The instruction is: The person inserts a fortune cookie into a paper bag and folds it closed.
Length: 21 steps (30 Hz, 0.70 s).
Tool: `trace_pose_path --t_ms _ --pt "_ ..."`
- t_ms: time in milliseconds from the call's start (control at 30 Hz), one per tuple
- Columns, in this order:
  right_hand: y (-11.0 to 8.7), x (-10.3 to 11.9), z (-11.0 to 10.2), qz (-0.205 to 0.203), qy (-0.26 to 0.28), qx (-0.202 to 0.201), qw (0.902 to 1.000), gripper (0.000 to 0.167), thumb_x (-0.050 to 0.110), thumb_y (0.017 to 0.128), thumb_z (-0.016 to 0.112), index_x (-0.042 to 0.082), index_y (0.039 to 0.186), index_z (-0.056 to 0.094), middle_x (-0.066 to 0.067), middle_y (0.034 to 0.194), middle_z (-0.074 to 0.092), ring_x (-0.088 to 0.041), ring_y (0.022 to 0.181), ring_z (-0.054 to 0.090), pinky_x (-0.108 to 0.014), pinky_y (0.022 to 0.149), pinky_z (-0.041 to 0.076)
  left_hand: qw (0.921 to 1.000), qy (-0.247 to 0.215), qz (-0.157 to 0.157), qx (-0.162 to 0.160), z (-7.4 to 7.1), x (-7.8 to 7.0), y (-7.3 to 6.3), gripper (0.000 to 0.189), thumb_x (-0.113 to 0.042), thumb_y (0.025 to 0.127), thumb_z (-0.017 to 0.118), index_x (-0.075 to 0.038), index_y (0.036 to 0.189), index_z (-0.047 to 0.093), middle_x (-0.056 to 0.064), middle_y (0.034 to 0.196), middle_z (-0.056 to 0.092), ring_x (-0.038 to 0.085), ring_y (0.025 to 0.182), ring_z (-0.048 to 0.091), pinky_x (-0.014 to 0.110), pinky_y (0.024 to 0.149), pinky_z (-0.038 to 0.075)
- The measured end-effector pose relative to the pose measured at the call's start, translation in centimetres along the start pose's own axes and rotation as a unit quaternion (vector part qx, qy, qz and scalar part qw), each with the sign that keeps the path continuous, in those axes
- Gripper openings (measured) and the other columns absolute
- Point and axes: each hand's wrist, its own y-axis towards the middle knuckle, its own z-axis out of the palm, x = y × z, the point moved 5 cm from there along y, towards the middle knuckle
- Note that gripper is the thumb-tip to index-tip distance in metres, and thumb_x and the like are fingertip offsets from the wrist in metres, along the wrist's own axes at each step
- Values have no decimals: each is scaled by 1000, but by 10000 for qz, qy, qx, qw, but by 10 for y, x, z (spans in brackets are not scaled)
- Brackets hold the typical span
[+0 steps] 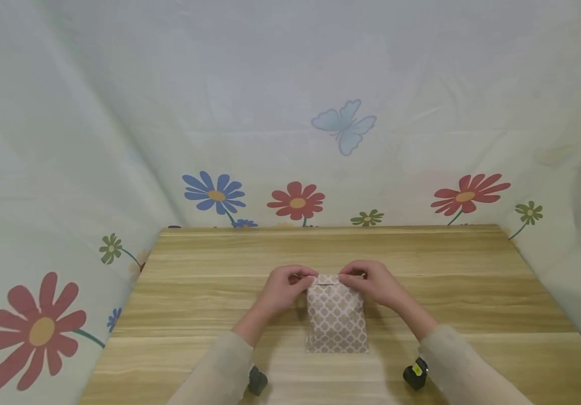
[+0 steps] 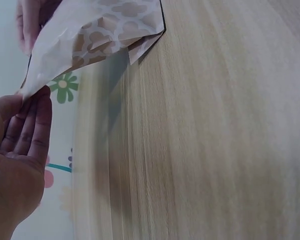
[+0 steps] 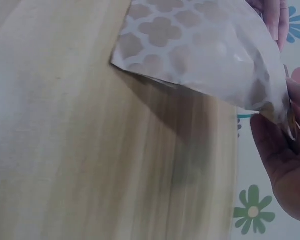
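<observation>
A paper bag point(image 1: 337, 320) with a beige and white lattice pattern stands on the wooden table, its top edge folded over in a narrow flap point(image 1: 328, 279). My left hand point(image 1: 285, 288) pinches the left end of that fold between thumb and fingers. At the right end, my right hand point(image 1: 371, 281) pinches the fold the same way. Seen from the left wrist, the bag point(image 2: 125, 25) widens toward its base, and the left hand point(image 2: 22, 145) holds its upper corner. In the right wrist view the right hand point(image 3: 290, 160) grips the opposite corner. The bag's inside is hidden.
The wooden table point(image 1: 209, 253) reaches back to a pale cloth backdrop point(image 1: 250, 84) printed with flowers and a butterfly. Black wrist devices show by the left sleeve point(image 1: 257, 381) and the right sleeve point(image 1: 415, 375).
</observation>
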Motion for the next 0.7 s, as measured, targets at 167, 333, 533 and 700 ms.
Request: trace_pose_path --t_ms 167,333,533,700 --pt "6 6 5 -121 -158 269 9994 10 23 102 74 16 104 81 5 99 77 -15 93 69 -34 82 58 9999 71 111 -38 0 -2 0 14 -17 105 70 -18 114 82 -4 112 78 14 94 70 30 84 61" --pt "7 8 8 -165 -115 330 9993 9 21 102 75 14 99 81 4 93 76 -14 86 67 -29 75 57 9998 130 118 -41 -1 -3 -1 14 -17 105 70 -20 113 82 -5 112 78 14 96 70 32 87 61" --pt "6 12 10 -339 -43 229 9992 8 17 101 76 13 95 79 3 92 74 -14 85 66 -29 77 56 9987 417 281 98 0 -6 1 12 -18 104 72 -17 111 81 -3 108 78 14 92 68 29 82 59" --pt "5 15 12 -544 -75 159 9984 7 15 101 75 13 95 79 3 93 74 -13 87 67 -28 79 57 9943 910 447 330 1 -12 7 12 -27 104 73 -19 105 82 -8 102 76 13 89 64 30 80 55"
